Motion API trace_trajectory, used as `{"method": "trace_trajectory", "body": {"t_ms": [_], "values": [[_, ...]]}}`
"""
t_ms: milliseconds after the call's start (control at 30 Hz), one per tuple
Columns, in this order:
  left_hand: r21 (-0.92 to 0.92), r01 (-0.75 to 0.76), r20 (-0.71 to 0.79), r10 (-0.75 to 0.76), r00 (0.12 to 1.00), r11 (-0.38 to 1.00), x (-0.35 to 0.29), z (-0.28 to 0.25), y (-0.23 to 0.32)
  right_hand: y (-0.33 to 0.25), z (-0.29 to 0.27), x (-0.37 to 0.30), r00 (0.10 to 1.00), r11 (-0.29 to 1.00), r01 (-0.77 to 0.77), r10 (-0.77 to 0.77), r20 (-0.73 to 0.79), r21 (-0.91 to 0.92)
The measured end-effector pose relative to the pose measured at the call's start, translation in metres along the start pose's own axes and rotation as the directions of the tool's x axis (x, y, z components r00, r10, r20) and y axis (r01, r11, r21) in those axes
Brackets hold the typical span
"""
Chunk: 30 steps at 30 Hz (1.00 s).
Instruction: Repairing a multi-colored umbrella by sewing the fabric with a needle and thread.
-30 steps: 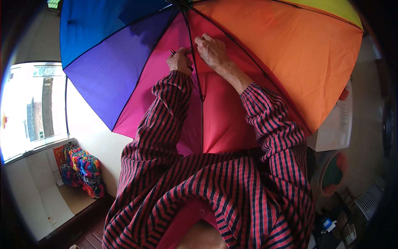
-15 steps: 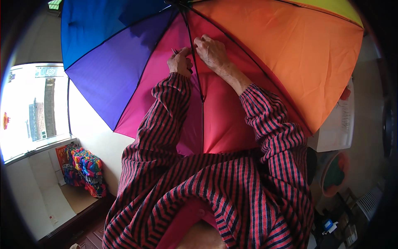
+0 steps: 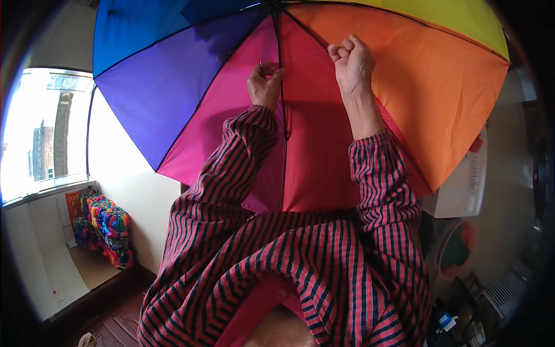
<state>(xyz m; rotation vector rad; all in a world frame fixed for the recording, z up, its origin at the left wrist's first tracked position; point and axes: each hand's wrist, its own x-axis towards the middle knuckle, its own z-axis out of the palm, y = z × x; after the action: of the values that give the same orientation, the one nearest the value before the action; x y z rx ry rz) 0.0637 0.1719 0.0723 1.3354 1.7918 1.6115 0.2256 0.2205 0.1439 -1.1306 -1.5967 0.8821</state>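
Observation:
An opened umbrella point(image 3: 451, 81) with rainbow-coloured panels fills the upper view, its dark ribs running out from the hub at the top. My right hand point(image 3: 352, 63) is closed in a pinch in front of the orange and red panels. A fine pale thread point(image 3: 306, 56) stretches taut from those fingers toward my left hand. Beside the middle rib point(image 3: 283, 110), my left hand point(image 3: 265, 84) is curled closed over the pink panel. A small thin metallic tip shows at its fingers; what it belongs to is hidden.
At the left, a bundle of multicoloured fabric or yarn point(image 3: 110, 222) rests on a ledge below a bright window point(image 3: 37, 127). A white box point(image 3: 462, 185) stands at the right, above a round tub point(image 3: 457, 251) with green and red contents. A slatted grey item point(image 3: 503, 292) is at lower right.
My right hand has moved right and upward, away from the middle rib, drawing the thread out. My left hand has shifted slightly right, up against the rib.

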Motion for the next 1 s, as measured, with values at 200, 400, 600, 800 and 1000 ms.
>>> {"method": "trace_trajectory", "body": {"t_ms": [200,400,600,800,1000], "values": [[-0.158,0.219,0.057,-0.213,0.975,0.963,-0.001,-0.005,0.007,0.005,0.016,0.001,0.914,0.972,0.157,-0.21,-0.346,-0.176],[-0.355,0.516,0.119,-0.51,0.852,0.78,0.0,-0.023,0.012,0.012,0.05,-0.016,0.938,0.572,0.307,-0.315,0.142,-0.76],[-0.395,0.514,0.132,-0.506,0.852,0.762,0.002,-0.024,0.005,0.009,0.057,-0.024,0.921,0.594,0.389,-0.241,0.306,-0.704],[-0.343,0.468,0.082,-0.47,0.879,0.815,0.006,-0.016,0.001,0.019,0.055,-0.006,0.916,0.717,0.385,-0.221,0.334,-0.581],[-0.233,0.538,0.117,-0.526,0.842,0.81,0.018,-0.007,0.019,0.016,0.042,-0.003,0.9,0.777,0.404,-0.242,0.364,-0.482]]}}
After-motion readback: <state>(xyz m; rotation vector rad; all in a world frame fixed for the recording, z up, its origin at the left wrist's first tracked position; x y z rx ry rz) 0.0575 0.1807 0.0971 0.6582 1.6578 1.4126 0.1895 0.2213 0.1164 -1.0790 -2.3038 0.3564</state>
